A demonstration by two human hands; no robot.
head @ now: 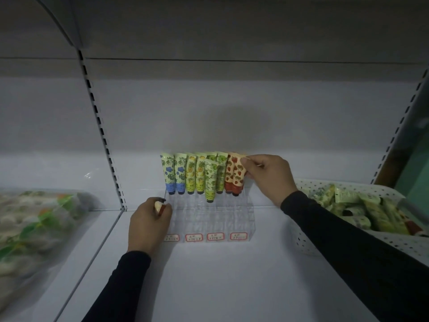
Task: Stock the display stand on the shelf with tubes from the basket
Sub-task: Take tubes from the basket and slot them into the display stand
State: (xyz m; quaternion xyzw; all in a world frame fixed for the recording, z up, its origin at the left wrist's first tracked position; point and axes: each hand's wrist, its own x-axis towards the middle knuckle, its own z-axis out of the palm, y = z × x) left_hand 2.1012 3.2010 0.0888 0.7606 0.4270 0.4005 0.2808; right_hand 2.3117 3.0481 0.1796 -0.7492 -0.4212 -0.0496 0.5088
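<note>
Now your right hand (267,177) pinches the upright strawberry tube (239,176) (cap down) above the display stand (246,219); your left hand (148,226) grips another tube (159,206).

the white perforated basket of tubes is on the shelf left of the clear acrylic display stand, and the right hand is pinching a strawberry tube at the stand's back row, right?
Not quite. The head view shows the white perforated basket to the right of the clear acrylic display stand. The right hand is indeed pinching the strawberry tube at the back row.
</note>
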